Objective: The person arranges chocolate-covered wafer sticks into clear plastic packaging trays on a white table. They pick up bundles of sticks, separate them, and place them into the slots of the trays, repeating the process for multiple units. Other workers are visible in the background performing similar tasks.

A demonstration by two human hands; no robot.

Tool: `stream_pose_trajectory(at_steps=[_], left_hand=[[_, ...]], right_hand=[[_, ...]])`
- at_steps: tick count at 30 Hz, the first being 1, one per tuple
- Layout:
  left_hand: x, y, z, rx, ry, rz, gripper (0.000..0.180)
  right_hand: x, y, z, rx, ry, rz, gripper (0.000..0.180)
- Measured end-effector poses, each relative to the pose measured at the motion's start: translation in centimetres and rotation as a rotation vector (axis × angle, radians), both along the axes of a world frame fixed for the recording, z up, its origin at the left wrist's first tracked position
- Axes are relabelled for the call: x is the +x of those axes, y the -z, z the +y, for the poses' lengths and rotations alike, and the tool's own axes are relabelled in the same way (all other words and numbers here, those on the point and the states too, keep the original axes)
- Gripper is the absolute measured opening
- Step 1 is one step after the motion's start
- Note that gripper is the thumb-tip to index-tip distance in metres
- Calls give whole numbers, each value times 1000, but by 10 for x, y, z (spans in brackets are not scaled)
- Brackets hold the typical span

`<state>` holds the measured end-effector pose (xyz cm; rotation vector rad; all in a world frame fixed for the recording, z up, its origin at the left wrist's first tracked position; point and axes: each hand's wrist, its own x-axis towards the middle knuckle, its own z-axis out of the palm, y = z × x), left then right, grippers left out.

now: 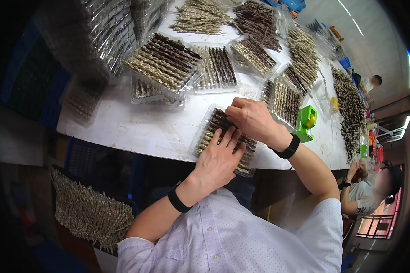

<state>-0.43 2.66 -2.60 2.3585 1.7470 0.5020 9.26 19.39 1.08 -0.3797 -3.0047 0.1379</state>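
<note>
Head view: left hand [218, 157] flat on the flimsy clear tray [205, 132] at the table's [136, 129] near edge; right hand [250, 119] pinches light, brittle sticks [248, 154].

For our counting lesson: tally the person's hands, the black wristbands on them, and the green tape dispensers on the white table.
Hands: 2, left hand and right hand
Black wristbands: 2
Green tape dispenser: 1
Total: 5
</note>
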Motion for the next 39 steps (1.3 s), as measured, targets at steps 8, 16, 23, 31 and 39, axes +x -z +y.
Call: stream_pose_trajectory(at_steps=[8,16,23,31,39], left_hand=[[-3,-2,-3,21,12,22,73],[-15,-10,-12,-18,42,46,75],[-10,-21,8,-66,61,19,79],[-21,-17,33,-69,-14,149,78],[-11,-11,56,-48,-106,185,78]], right_hand=[[35,-25,-9,-102,123,124,9],[115,-3,-70,-478,301,138,18],[131,15,-106,-680,341,282,32],[157,20,-94,-674,494,520,23],[272,-32,11,-204,824,700,7]])
